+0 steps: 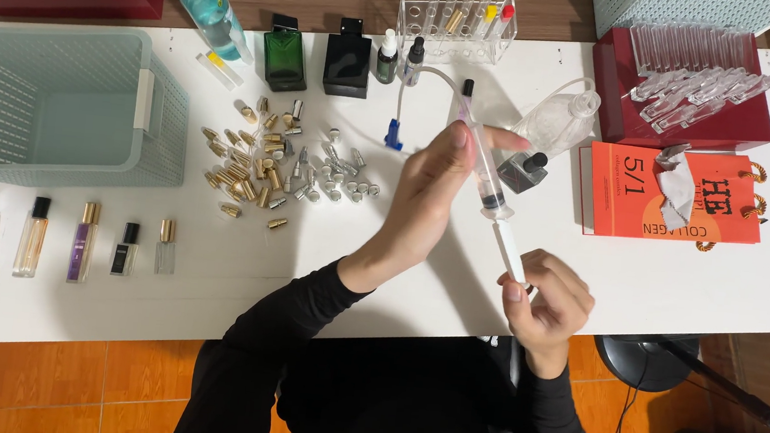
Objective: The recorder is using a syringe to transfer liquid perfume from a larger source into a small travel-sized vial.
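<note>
Centrally, above the white table [211, 266] — clear plastic syringe [486, 174], slanted, black tip upper left, white plunger drawn out lower right. Barrel grasped by left hand [430, 193]; plunger end pinched in right hand [551, 298]. Gold and silver caps [262, 172] scattered left of centre.

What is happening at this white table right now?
A person in black sleeves holds a syringe over the white table. The left hand grips the barrel and the right hand holds the plunger end. A pile of small caps and a row of small bottles lie nearby.
</note>
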